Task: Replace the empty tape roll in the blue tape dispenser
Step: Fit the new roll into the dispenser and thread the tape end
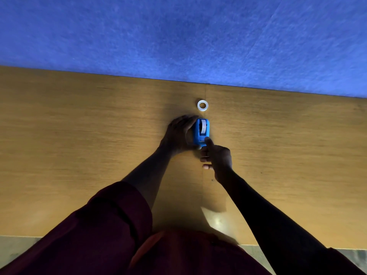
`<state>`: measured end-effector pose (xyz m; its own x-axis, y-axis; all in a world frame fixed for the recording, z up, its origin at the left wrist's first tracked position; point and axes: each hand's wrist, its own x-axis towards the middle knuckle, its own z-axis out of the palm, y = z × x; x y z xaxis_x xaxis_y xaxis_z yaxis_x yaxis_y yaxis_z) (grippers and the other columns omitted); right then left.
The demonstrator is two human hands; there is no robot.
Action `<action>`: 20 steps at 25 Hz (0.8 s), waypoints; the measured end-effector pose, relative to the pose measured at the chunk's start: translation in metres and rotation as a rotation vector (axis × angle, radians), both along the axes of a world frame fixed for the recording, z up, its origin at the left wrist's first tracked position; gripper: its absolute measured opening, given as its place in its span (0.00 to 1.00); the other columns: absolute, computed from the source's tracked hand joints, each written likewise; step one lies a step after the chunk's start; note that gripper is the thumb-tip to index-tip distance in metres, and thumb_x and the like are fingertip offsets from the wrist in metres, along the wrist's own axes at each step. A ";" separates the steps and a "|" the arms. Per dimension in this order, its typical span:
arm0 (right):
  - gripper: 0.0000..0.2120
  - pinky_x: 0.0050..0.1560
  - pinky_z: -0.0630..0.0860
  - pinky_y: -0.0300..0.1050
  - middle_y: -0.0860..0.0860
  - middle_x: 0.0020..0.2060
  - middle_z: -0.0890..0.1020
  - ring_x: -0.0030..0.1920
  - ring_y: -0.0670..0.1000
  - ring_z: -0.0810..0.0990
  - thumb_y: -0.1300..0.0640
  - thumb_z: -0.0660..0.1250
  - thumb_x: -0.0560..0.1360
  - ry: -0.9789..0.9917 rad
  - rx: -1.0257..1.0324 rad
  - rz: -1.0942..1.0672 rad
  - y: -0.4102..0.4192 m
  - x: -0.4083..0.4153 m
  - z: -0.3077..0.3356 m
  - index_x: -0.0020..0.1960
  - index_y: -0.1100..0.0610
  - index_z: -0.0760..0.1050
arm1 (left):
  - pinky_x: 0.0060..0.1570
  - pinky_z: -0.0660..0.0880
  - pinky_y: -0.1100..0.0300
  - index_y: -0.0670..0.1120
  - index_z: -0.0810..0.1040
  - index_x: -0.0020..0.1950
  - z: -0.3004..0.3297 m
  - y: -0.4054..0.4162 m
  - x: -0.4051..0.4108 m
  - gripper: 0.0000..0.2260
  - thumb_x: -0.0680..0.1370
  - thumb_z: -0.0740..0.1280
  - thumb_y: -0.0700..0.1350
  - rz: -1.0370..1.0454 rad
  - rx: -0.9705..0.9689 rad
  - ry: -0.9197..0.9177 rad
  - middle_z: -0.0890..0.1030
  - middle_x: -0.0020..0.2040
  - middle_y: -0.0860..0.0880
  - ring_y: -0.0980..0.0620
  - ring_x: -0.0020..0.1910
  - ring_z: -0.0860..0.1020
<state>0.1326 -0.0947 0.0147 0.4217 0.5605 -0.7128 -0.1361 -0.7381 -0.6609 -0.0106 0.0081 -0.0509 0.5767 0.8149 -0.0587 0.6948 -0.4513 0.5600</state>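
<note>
Head view. The dispenser (201, 132) stands on the table (79, 145) at centre. The left hand (178, 133) clasps its 9 o'clock flank; the right hand (216, 155), fingers curled, presses its thumb on the end at 6 o'clock. A white roll (203, 127) sits in the cradle. A ring (202, 105), apparently a bare core, lies apart at 12 o'clock. Judged stage: seating the roll or leading tape toward the cutter. Next move probably calls for steady bracing and a fine pinch.
</note>
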 end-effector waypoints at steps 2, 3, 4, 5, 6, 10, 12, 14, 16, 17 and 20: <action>0.22 0.29 0.79 0.44 0.51 0.35 0.87 0.33 0.50 0.85 0.36 0.70 0.72 0.062 -0.052 -0.023 0.005 0.002 -0.001 0.43 0.56 0.84 | 0.76 0.63 0.45 0.48 0.62 0.80 -0.001 0.000 0.000 0.50 0.65 0.77 0.65 0.001 0.013 -0.005 0.68 0.77 0.46 0.46 0.77 0.64; 0.22 0.29 0.79 0.43 0.51 0.35 0.87 0.33 0.50 0.85 0.36 0.70 0.71 0.074 -0.059 -0.026 0.007 0.003 -0.002 0.43 0.56 0.84 | 0.76 0.63 0.45 0.48 0.62 0.80 -0.001 -0.001 0.001 0.50 0.65 0.77 0.65 0.002 0.011 -0.005 0.68 0.77 0.46 0.46 0.77 0.64; 0.21 0.28 0.79 0.43 0.51 0.35 0.87 0.33 0.50 0.85 0.37 0.71 0.71 0.085 -0.062 -0.031 0.008 0.004 -0.002 0.43 0.56 0.84 | 0.76 0.63 0.45 0.49 0.61 0.80 -0.001 -0.001 0.001 0.50 0.65 0.78 0.65 0.005 0.006 -0.003 0.68 0.77 0.46 0.46 0.77 0.64; 0.21 0.28 0.79 0.43 0.51 0.34 0.87 0.33 0.50 0.85 0.37 0.72 0.71 0.097 -0.065 -0.037 0.009 0.004 -0.002 0.43 0.56 0.84 | 0.76 0.62 0.46 0.49 0.61 0.80 -0.002 -0.001 0.001 0.50 0.64 0.78 0.64 0.007 0.003 -0.003 0.68 0.78 0.46 0.46 0.77 0.64; 0.20 0.28 0.79 0.43 0.51 0.34 0.87 0.32 0.50 0.85 0.39 0.73 0.71 0.106 -0.071 -0.043 0.010 0.004 -0.002 0.44 0.56 0.84 | 0.76 0.62 0.46 0.49 0.61 0.80 -0.002 -0.001 0.001 0.50 0.64 0.78 0.64 0.008 0.001 -0.002 0.68 0.78 0.46 0.46 0.77 0.63; 0.14 0.27 0.79 0.41 0.51 0.33 0.87 0.30 0.48 0.85 0.45 0.74 0.72 0.134 -0.083 -0.065 0.015 0.002 -0.002 0.45 0.57 0.84 | 0.76 0.61 0.45 0.49 0.60 0.81 -0.003 -0.001 0.001 0.50 0.65 0.78 0.63 0.003 -0.018 0.005 0.67 0.78 0.47 0.45 0.78 0.63; 0.10 0.27 0.78 0.41 0.50 0.32 0.87 0.30 0.48 0.84 0.50 0.73 0.74 0.139 -0.076 -0.072 0.016 0.002 -0.003 0.47 0.57 0.83 | 0.76 0.61 0.45 0.49 0.60 0.81 -0.003 -0.001 0.001 0.50 0.64 0.79 0.63 0.007 -0.018 0.005 0.68 0.78 0.47 0.45 0.78 0.63; 0.08 0.26 0.78 0.40 0.51 0.33 0.87 0.30 0.48 0.84 0.53 0.72 0.75 0.147 -0.068 -0.074 0.016 0.002 -0.004 0.49 0.58 0.82 | 0.76 0.61 0.46 0.50 0.61 0.81 -0.003 -0.001 0.001 0.51 0.64 0.79 0.63 0.015 -0.020 0.004 0.68 0.78 0.47 0.46 0.78 0.63; 0.07 0.26 0.77 0.40 0.51 0.34 0.87 0.30 0.47 0.83 0.54 0.72 0.75 0.143 -0.062 -0.069 0.015 0.003 -0.006 0.50 0.57 0.82 | 0.76 0.62 0.45 0.49 0.61 0.81 -0.003 -0.001 0.001 0.51 0.64 0.79 0.64 0.010 -0.017 0.003 0.68 0.78 0.47 0.46 0.77 0.64; 0.07 0.26 0.77 0.40 0.51 0.35 0.87 0.30 0.46 0.83 0.54 0.71 0.76 0.134 -0.061 -0.068 0.014 0.003 -0.006 0.49 0.57 0.82 | 0.76 0.62 0.45 0.49 0.61 0.81 -0.003 -0.001 0.001 0.51 0.64 0.78 0.64 0.009 -0.014 0.002 0.68 0.77 0.47 0.46 0.77 0.64; 0.06 0.30 0.78 0.43 0.51 0.38 0.87 0.35 0.48 0.84 0.54 0.70 0.77 0.091 -0.056 -0.047 0.012 0.002 -0.009 0.50 0.56 0.82 | 0.75 0.63 0.45 0.49 0.61 0.81 -0.004 0.000 0.002 0.50 0.64 0.78 0.65 0.010 -0.014 0.004 0.68 0.77 0.47 0.47 0.77 0.64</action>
<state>0.1342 -0.0827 0.0057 0.3786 0.5000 -0.7789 -0.2286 -0.7649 -0.6022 -0.0086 0.0079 -0.0550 0.5684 0.8196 -0.0724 0.7013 -0.4366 0.5636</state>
